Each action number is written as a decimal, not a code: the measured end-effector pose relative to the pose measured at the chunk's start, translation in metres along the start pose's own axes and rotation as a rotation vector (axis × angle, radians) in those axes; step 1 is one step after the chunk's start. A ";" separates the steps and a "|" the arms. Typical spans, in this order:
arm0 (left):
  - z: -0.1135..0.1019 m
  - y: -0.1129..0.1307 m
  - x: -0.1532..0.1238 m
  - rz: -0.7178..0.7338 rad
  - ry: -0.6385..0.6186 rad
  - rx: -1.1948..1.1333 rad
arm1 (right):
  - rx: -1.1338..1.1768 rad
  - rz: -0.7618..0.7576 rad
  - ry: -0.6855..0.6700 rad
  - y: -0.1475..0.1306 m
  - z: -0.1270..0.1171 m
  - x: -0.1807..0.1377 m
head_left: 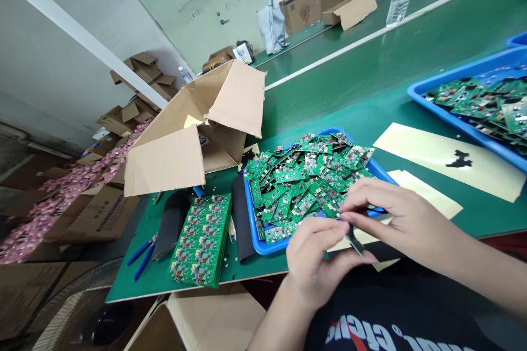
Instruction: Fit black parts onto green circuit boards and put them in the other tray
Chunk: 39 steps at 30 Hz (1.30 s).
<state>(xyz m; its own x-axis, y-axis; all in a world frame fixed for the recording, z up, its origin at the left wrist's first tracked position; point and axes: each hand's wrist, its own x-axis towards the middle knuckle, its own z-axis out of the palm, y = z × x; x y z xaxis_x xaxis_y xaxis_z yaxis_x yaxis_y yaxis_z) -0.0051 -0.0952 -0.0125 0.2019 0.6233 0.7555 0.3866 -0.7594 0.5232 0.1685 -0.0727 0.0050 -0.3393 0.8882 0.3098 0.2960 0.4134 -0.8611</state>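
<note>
Green bench edge: both hands' fingers pinch a small board beside the blue tray.

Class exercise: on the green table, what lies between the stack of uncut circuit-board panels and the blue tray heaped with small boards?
In the head view, a dark strip of foam-like sheet lies between the panel stack and the blue tray.

Blue tray and open carton crowd the hands.

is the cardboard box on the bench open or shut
Open: the cardboard box lies tipped on the bench, flaps spread wide, inside showing.
</note>
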 end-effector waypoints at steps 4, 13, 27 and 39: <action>0.004 0.001 -0.003 -0.177 0.111 -0.218 | -0.039 -0.099 0.030 0.000 -0.005 -0.003; 0.002 -0.002 0.002 -0.419 0.148 -0.566 | -0.236 -0.236 0.000 -0.008 -0.006 -0.009; 0.006 -0.001 -0.002 -0.652 0.191 -0.824 | -0.347 -0.368 0.117 -0.008 0.006 -0.010; 0.004 0.006 -0.001 -0.809 0.095 -0.880 | -0.443 -0.357 0.158 -0.011 0.004 -0.002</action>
<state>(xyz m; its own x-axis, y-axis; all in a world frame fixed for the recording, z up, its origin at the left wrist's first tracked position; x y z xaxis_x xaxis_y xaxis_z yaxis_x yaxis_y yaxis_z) 0.0009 -0.1000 -0.0117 0.1022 0.9907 0.0896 -0.3842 -0.0437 0.9222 0.1625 -0.0797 0.0120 -0.3595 0.6837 0.6351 0.5444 0.7064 -0.4523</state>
